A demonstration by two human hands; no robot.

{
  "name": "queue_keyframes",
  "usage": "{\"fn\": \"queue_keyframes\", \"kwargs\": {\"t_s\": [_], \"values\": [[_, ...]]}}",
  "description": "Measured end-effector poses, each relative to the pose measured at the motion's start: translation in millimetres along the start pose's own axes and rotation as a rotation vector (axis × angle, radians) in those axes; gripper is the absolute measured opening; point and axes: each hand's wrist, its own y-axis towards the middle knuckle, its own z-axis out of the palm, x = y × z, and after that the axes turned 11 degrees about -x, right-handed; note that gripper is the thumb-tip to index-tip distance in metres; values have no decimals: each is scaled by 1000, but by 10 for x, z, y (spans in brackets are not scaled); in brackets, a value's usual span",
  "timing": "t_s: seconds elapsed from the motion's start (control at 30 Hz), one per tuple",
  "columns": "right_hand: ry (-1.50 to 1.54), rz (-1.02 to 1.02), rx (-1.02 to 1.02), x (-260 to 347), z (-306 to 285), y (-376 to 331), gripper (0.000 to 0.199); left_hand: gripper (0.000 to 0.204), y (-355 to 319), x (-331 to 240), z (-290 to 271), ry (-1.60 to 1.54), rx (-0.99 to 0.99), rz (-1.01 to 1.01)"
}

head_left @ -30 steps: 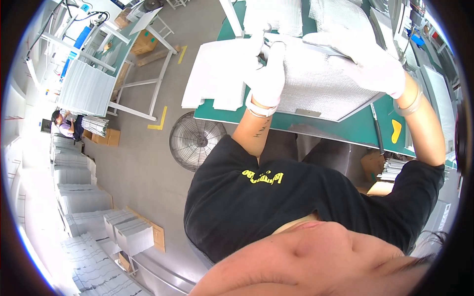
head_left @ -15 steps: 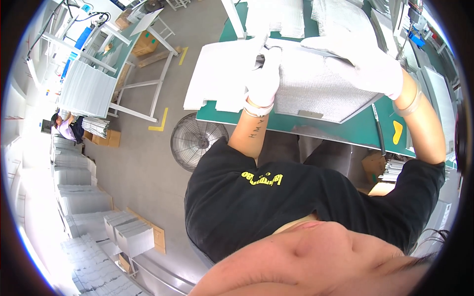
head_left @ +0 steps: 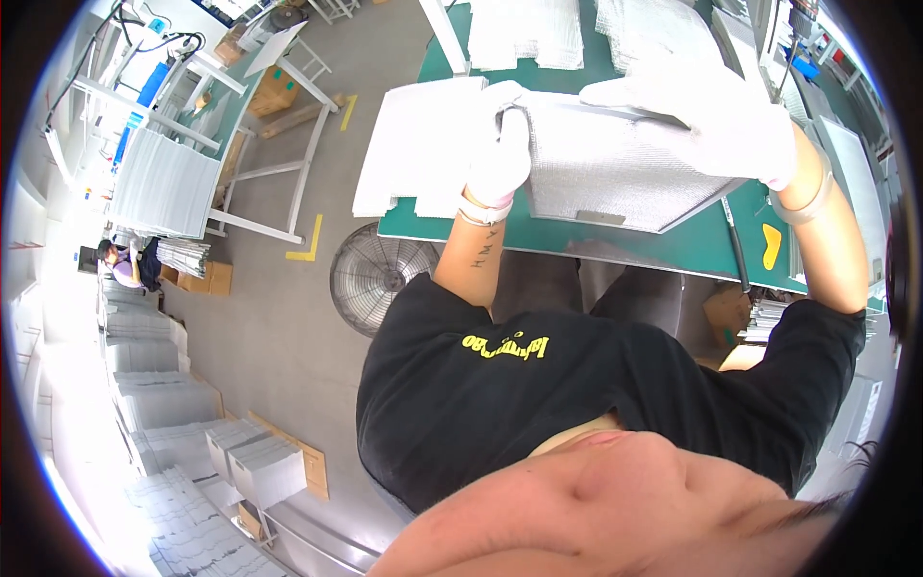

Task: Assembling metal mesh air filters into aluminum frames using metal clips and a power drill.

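Note:
A flat silver mesh panel [head_left: 615, 183] with a thin frame is tilted over the front of the green worktable [head_left: 567, 229]. My left hand [head_left: 498, 154], in a white glove, is closed at the panel's upper left edge, the fingers partly hidden. My right hand [head_left: 716, 125], also gloved in white, grips the panel's upper right edge, thumb and fingers on either side. Beside my left hand lies a stack of white sheets [head_left: 404, 144]. A dark-handled tool [head_left: 736, 245] and a yellow curved piece [head_left: 771, 246] lie right of the panel.
More silver sheets [head_left: 529, 34] lie farther back on the table. A white post [head_left: 444, 37] rises at its left corner. On the floor to the left stands a round fan [head_left: 385, 279]. Another person [head_left: 125, 264] is beside stacked panels [head_left: 163, 183] at far left.
My left hand has shifted slightly left along with its forearm, and its raised fingers have curled in. The right hand still holds the panel, which has barely moved.

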Motion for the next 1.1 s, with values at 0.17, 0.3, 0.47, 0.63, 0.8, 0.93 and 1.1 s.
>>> {"fn": "queue_keyframes", "kwargs": {"t_s": [0.17, 0.3, 0.47, 0.63, 0.8, 0.93, 1.1], "values": [[-209, 126, -146, 250, -345, -201, 41, 20, 93, -222, 2, 187, 22, 176], [-127, 576, -962, 51, -218, -1297, 32, 27, 528, -568, 38, 394, 149, 456], [-622, 1215, -44, -254, 1066, -3206, 60, 38, 951, -912, 613, -353, 793, 60], [-681, 1209, -166, -237, 1455, -3370, 33, 36, 230, -819, 1599, -5, 982, 1066], [-191, 1184, -469, 216, 737, -3204, 47, 46, -14, -803, 1742, 204, 936, 1012], [-89, 1085, -469, 782, -312, -2556, 54, 79, -302, -688, 1794, 73, 581, 665], [-553, 708, -577, 1238, -1013, -2156, 50, 79, -474, -703, 1955, 171, 411, 557]]}}
